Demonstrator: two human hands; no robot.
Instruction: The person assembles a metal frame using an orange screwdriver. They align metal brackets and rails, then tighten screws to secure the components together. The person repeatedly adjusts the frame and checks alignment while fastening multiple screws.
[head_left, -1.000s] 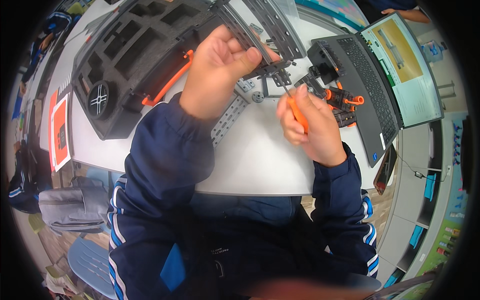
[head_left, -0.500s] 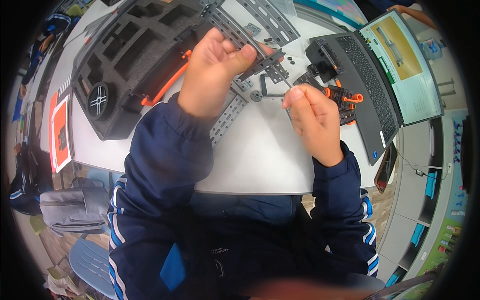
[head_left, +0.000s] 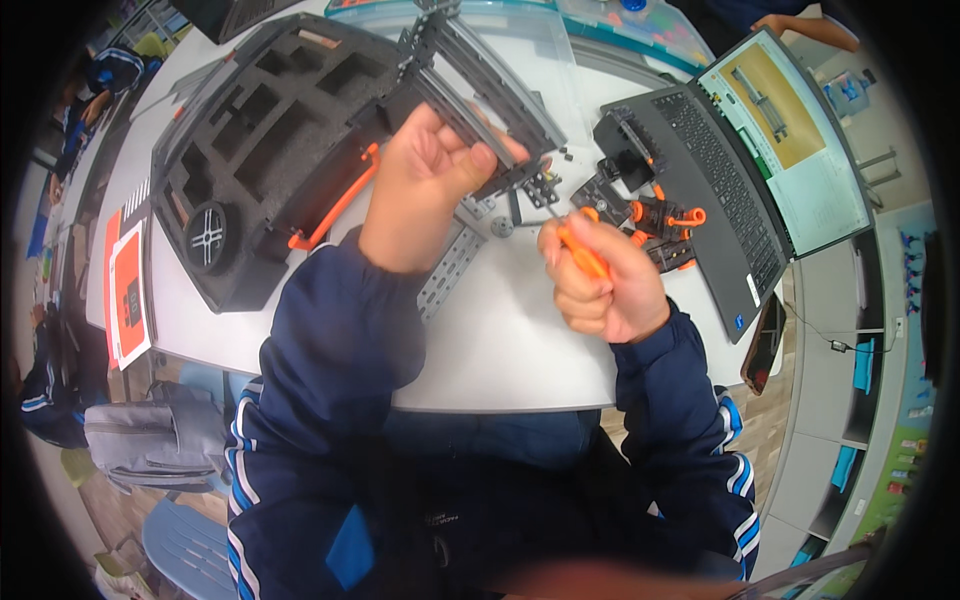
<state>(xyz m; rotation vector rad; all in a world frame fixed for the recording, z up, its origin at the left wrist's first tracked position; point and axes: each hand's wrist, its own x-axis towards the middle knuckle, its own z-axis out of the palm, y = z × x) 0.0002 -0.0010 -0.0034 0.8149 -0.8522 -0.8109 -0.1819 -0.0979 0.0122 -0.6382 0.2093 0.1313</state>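
White bench (head_left: pixel 500 370) space filled the middle of the room, with a grey backpack (head_left: pixel 155 440) beyond its left edge. Rightward came a black case (head_left: pixel 322 190), its foam cutouts presumably shaped to keep parts apart; a wheel (head_left: pixel 208 240) sat at its near corner. Next, the left hand (head_left: pixel 425 180) pinched a dark metal frame (head_left: pixel 452 103) between thumb and fingers above the bench, apparently to steady it and leave its lower end reachable. A perforated plate (head_left: pixel 450 270) lay beneath. The right hand (head_left: pixel 612 278) had its fingers curled round an orange-handled driver (head_left: pixel 585 260), angled toward that end, probably for direct reach; whether its tip touched, I could not tell. Farther right stood an open laptop (head_left: pixel 715 180), perhaps turned for viewing. Counted left to right: one backpack, one case, one wheel, one frame with two long beams, one driver.
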